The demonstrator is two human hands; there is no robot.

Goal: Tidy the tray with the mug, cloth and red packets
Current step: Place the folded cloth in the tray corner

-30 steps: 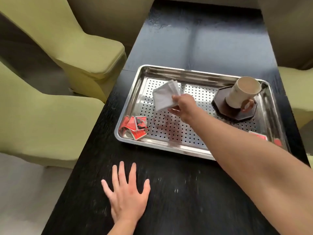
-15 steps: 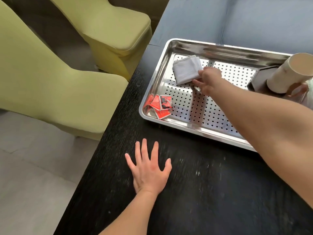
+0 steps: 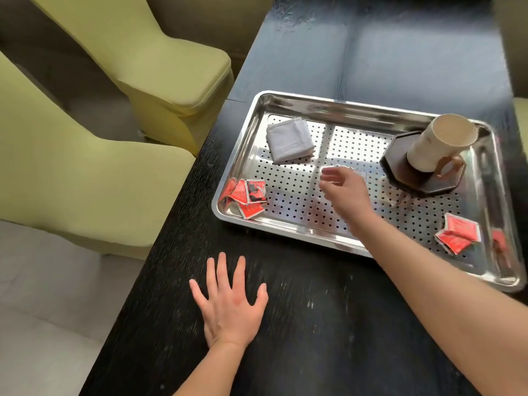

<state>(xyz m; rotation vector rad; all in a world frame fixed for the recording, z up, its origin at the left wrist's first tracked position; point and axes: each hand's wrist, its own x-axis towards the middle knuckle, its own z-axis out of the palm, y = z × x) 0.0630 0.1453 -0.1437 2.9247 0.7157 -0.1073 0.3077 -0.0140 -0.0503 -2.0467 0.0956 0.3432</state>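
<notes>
Right fingers [image 3: 331,176] hang loose over tray [image 3: 239,150]; mug [image 3: 437,147] handle faces person.

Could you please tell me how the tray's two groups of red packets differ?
The left packets crowd the tray's near-left corner, one showing a black design; the right packets lie by its near-right corner, showing only red. Both groups overlap loosely on the perforated floor.

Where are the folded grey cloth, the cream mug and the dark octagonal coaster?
folded grey cloth [image 3: 290,141], head view, middle of its top.
cream mug [image 3: 432,151], head view, outer side wall.
dark octagonal coaster [image 3: 396,158], head view, bare left part.
</notes>
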